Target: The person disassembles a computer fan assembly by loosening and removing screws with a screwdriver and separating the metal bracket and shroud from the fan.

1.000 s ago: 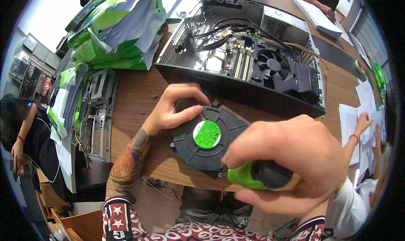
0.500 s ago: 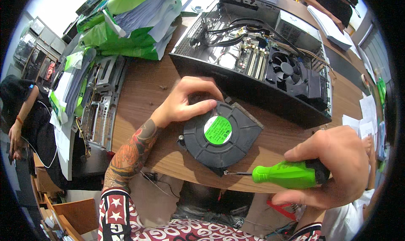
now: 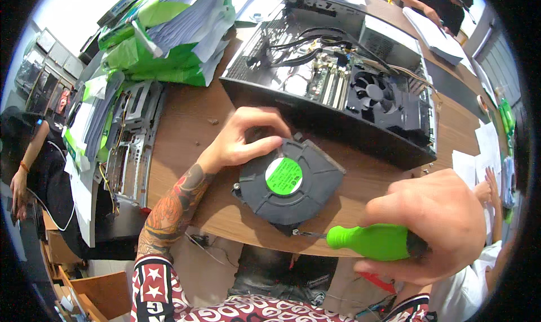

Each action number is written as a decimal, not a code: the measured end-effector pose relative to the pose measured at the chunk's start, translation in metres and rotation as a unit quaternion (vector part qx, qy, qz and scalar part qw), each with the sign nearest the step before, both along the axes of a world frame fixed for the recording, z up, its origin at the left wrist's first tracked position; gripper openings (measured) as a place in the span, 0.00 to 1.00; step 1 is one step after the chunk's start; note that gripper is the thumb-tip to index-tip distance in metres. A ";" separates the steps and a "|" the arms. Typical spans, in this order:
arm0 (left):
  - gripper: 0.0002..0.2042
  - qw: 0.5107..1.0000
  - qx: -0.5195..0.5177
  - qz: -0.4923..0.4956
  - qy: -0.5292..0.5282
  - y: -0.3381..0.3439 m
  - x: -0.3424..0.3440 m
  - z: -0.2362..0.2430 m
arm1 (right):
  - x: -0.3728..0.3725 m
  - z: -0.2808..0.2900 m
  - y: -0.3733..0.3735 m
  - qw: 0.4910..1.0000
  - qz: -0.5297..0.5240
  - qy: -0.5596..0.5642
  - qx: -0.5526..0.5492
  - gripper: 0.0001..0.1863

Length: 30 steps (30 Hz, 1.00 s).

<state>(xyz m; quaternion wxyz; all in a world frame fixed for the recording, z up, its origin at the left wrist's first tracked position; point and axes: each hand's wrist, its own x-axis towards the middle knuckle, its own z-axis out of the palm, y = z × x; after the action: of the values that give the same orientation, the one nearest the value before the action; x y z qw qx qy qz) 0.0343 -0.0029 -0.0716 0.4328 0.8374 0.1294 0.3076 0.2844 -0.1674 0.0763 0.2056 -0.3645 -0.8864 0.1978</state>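
A black blower fan (image 3: 313, 189) with a round green-and-white label stands on the wooden table near its front edge. My left hand (image 3: 251, 136) is closed on the fan's far left rim, thumb on top; the other fingers are partly hidden behind it. In my right hand (image 3: 437, 226) is a screwdriver (image 3: 366, 243) with a green and black handle, held almost level. Its shaft points left, and the tip meets a small metal screw (image 3: 295, 232) at the fan's near corner.
Just beyond the fan stands an open computer case (image 3: 332, 116) with a cooling fan and cables inside. Stacked papers in green wrapping (image 3: 163, 51) are at the far left, near a metal frame (image 3: 132, 147). Loose papers (image 3: 479, 158) lie right. Other people sit around the table.
The view has shifted slightly. My right hand has turned around the screwdriver handle, covering more of its rear end. My left hand still grips the fan.
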 end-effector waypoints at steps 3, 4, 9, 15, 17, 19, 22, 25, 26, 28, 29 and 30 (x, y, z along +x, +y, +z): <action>0.10 1.000 0.000 0.002 0.011 -0.001 -0.003 -0.004 | 0.005 -0.008 0.003 0.999 0.030 0.032 0.026 0.22; 0.10 1.000 0.004 0.003 0.013 0.000 -0.003 -0.005 | 0.007 -0.009 0.004 0.998 0.049 0.024 0.023 0.20; 0.10 1.000 0.008 0.001 0.014 -0.002 -0.001 0.000 | 0.006 -0.006 -0.001 0.998 0.037 0.042 -0.001 0.18; 0.09 1.000 0.010 0.006 0.010 -0.003 0.002 0.002 | 0.006 -0.002 -0.006 1.000 0.012 -0.003 0.026 0.18; 0.09 1.000 0.009 0.005 0.012 -0.003 0.002 0.000 | 0.004 -0.002 -0.007 1.000 -0.008 -0.020 0.017 0.17; 0.09 1.000 0.007 0.004 0.015 -0.004 0.001 0.003 | 0.001 0.001 -0.009 1.000 -0.014 -0.009 0.014 0.16; 0.09 1.000 -0.005 0.013 0.027 -0.005 -0.005 0.002 | -0.001 -0.005 -0.001 1.000 0.000 0.007 0.001 0.15; 0.10 1.000 -0.001 0.021 0.021 -0.006 -0.001 0.001 | 0.001 -0.004 -0.002 1.000 0.010 -0.002 0.003 0.17; 0.11 0.999 0.005 0.026 0.020 -0.007 0.000 0.002 | 0.004 -0.005 -0.003 1.000 0.012 -0.005 0.007 0.18; 0.10 0.999 0.009 0.037 0.028 -0.008 0.001 0.003 | 0.010 0.001 -0.003 0.999 0.045 -0.011 -0.011 0.22; 0.10 0.999 0.014 0.033 0.028 -0.007 0.000 0.003 | 0.011 0.001 -0.003 0.998 0.052 -0.022 -0.008 0.22; 0.10 0.999 0.020 0.028 0.028 -0.006 -0.001 0.002 | 0.011 -0.001 -0.003 0.998 0.059 -0.034 -0.005 0.22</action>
<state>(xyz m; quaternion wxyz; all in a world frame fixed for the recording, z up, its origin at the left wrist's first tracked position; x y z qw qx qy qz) 0.0334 -0.0088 -0.0699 0.4035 0.8500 0.1591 0.2988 0.2950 -0.1700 0.0757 0.1616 -0.3187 -0.9119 0.2020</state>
